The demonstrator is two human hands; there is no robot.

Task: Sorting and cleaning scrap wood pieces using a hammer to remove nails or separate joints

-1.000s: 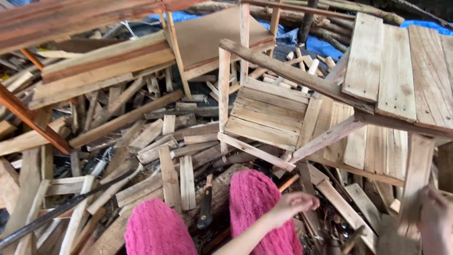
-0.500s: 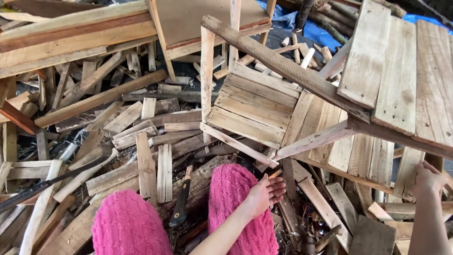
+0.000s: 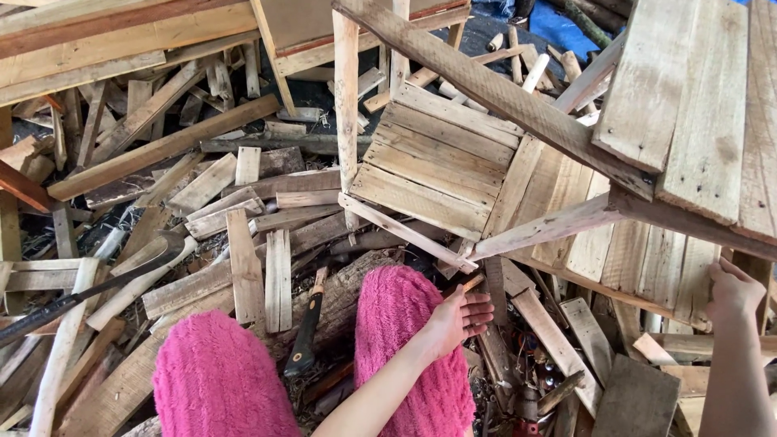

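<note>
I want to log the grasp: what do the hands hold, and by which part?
The right hand grips the wooden pallet panel at its lower edge. The left hand is open, holding nothing.

Left hand point(image 3: 460, 318) open, fingers spread and pointing right, palm down, forearm angled up from lower frame, right hand point(image 3: 732, 290) raised, fingers curled in a grip, forearm near vertical

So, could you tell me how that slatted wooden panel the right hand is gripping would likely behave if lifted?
The slatted wooden panel is probably stiff, its planks nailed across battens. It looks bulky and likely heavy, so it may swing or tip when held only at the edge by the right hand. Its rough, nail-studded boards seem unlikely to slip.
</note>
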